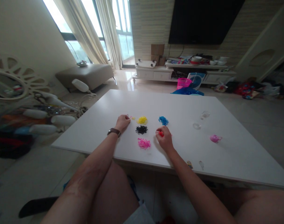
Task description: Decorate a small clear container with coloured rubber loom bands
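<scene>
- Table [95,124], white, under both forearms; we set our clock on the black heap [141,129] of small loops, 12 pointing away from the person
- Yellow heap [142,120] at 12 o'clock, just beside the black; pink heap [144,143] at 6, near; blue heap [163,120] at 2, apart
- Red loops [161,133] just past 3 o'clock, partly hidden by the right hand [164,138]
- Right fingers bent over the red, tips close together; a pale tip shows at them, but we cannot tell what it is or whether anything is gripped
- Left hand [123,122] at 10 o'clock, a dark-strapped watch [114,132] on its wrist; fingers curled in toward the thumb, and we cannot tell whether they pinch anything
- Small pink and yellow bits [132,118] just beyond the left fingertips, between them and the yellow heap
- Farther out we log a clear ring [196,126] at 3 o'clock, a glossy pink object [215,138] just past 3, and a small figure [190,164] past 4, near the table edge
</scene>
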Available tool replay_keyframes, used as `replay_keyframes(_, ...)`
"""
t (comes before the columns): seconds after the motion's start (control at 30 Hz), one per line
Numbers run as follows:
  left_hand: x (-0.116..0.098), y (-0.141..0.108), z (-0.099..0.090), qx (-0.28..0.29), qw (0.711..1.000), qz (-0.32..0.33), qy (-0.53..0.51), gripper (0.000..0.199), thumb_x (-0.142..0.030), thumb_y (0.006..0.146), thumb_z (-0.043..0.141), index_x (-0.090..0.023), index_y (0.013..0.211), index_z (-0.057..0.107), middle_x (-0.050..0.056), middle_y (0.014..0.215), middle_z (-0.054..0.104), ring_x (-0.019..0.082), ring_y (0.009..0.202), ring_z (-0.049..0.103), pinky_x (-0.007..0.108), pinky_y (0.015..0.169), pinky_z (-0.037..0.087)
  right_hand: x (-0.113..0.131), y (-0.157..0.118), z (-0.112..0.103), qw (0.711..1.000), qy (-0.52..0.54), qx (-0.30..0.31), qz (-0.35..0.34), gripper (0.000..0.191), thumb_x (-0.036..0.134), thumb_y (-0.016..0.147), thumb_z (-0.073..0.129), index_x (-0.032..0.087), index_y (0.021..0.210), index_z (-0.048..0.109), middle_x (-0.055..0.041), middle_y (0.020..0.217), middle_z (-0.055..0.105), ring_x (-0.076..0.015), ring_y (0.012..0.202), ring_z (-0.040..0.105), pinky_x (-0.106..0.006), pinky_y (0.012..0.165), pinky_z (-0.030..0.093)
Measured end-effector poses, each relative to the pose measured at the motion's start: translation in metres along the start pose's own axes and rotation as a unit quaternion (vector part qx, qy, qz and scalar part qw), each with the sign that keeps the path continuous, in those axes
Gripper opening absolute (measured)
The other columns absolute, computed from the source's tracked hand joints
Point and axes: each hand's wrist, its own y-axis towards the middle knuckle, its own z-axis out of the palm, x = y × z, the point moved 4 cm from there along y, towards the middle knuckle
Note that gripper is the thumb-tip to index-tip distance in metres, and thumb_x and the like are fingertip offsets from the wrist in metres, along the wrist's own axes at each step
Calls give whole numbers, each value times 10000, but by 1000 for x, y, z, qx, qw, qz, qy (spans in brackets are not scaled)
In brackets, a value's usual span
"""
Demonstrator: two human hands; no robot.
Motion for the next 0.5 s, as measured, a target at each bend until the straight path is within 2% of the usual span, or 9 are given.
replay_keyframes(0.13,-4,1,0,5,1000,3,-10,94,-150,703,602,-138,698,696,98,776,726,185,747,618,275,705,436,0,0,0,1000,-4,-3,-1,74,170,865,538,226,818,550,-38,859,582,-222,873,551,-367,795,450)
replay_keyframes(0.23,-9,1,-3,17,996,15,-83,83,-199,726,616,-148,728,681,63,726,706,163,696,604,264,674,444,0,-1,-1,1000,-7,-11,-2,78,169,863,540,226,812,552,-36,853,582,-221,864,553,-368,788,453)
replay_keyframes(0.37,-24,-4,-1,84,969,53,-227,131,-273,707,674,-151,755,662,34,681,680,148,637,610,262,628,458,0,-2,-1,1000,-11,-13,-6,77,176,867,548,226,811,566,-35,847,594,-222,862,562,-371,789,461)
replay_keyframes(0.5,-49,-19,1,129,942,109,-290,205,-311,671,744,-142,772,684,36,708,692,148,660,625,273,658,483,3,11,8,1000,7,18,-15,56,207,880,568,218,882,623,-43,852,634,-211,814,590,-367,764,487)
